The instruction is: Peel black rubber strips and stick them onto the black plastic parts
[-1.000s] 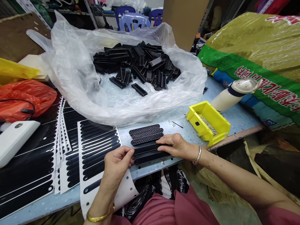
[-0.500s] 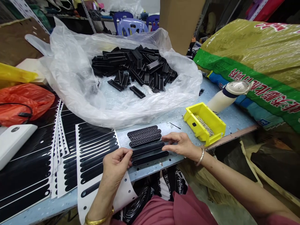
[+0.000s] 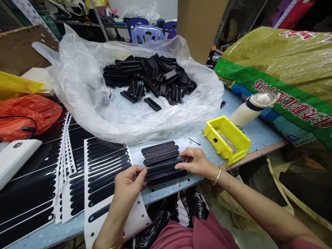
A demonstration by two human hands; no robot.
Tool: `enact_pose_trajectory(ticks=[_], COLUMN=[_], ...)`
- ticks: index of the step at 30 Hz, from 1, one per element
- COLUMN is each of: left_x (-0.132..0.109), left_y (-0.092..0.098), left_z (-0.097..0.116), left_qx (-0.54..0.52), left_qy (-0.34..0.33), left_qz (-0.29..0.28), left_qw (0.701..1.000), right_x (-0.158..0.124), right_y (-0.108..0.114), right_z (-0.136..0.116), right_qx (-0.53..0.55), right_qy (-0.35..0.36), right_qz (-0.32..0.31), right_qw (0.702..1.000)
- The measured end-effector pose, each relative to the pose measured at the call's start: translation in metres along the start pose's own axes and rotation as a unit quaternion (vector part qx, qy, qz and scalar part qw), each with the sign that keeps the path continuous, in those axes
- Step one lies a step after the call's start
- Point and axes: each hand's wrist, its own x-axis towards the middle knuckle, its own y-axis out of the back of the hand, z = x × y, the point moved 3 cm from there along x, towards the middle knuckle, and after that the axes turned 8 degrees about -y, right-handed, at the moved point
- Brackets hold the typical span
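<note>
My left hand [image 3: 131, 183] pinches the left end of a long black adhesive strip [image 3: 163, 167] between thumb and forefinger. At the strip's right end is my right hand [image 3: 198, 162], its thumb lying on the strip and its fingers curled behind. The strip stretches level between both hands, over or on a black bar; the gap, if any, cannot be made out. Nearer me lies another smooth black bar [image 3: 167, 178]. Just beyond the strip, several black bars with a lattice face [image 3: 160, 152] lie side by side. Left of my left hand is a white backing sheet of black strips [image 3: 107, 176].
A clear plastic bag [image 3: 85, 103] holds a heap of black plastic parts [image 3: 153, 76]. A yellow bin [image 3: 241, 152] with small metal pieces stands on the right, before a cream bottle [image 3: 245, 112]. More strip sheets [image 3: 33, 173] overlap at left. A thin dark rod [image 3: 194, 141] lies behind my right hand.
My right thumb has moved left onto the strip's right end, with the fingers more curled. My left hand keeps its pinch almost in place. The view has shifted slightly.
</note>
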Motion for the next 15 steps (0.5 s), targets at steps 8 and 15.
enact_pose_trajectory(ticks=[8, 15], left_x=[0.002, 0.001], left_y=[-0.001, 0.001], left_z=[0.0, -0.002], left_qx=[0.013, 0.024], left_qy=[-0.029, -0.027], left_qz=[-0.005, 0.005], left_qw=[0.999, 0.999], right_x=[0.008, 0.009], right_y=[-0.004, -0.015], right_z=[-0.006, -0.003], right_qx=[-0.059, -0.106], right_qy=[0.034, 0.047], right_qz=[-0.031, 0.06], right_qw=[0.997, 0.991])
